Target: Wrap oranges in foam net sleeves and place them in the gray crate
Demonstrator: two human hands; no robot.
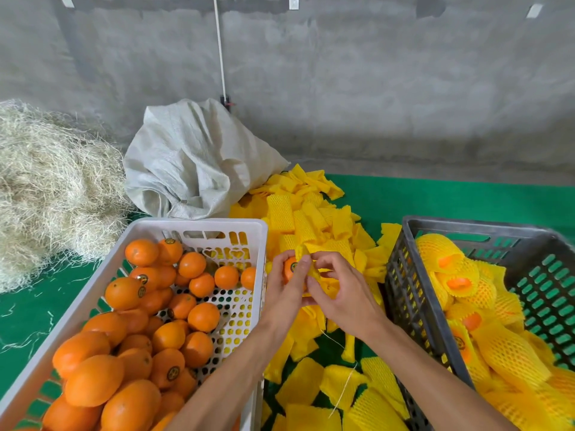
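Observation:
My left hand (284,286) grips an orange (290,269) with a dark sticker, held between the two crates. My right hand (337,286) pinches a yellow foam net sleeve (317,275) against that orange; the sleeve partly covers the fruit. The gray crate (404,293) stands at the right and holds several oranges wrapped in yellow sleeves (460,275). A white crate (199,227) at the left is full of bare oranges (124,346).
A heap of loose yellow foam sleeves (305,219) lies on the green mat (451,197) between and behind the crates. A grey woven sack (193,163) and a pile of straw (46,188) sit at the back left, against a concrete wall.

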